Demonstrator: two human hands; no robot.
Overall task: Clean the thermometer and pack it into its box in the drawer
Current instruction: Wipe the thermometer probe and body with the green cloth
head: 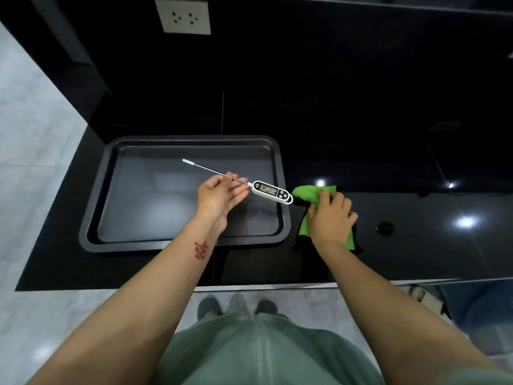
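A white digital probe thermometer [270, 191] hangs above the dark baking tray [94, 218]. Its thin metal probe points up and to the left and ends in a white tip cap. My left hand [220, 197] pinches the probe close to the white body, fingers partly apart. The display end with its buttons points right, toward a green cloth [306, 194] lying on the black counter. My right hand [330, 218] lies on top of that cloth with its fingers curled into the fabric. No box or drawer is in view.
The black glossy counter [416, 240] runs to the right, with a small round hole [385, 228] in it. A black wall with a white socket plate [181, 15] stands behind. Grey tiled floor lies to the left and below the counter edge.
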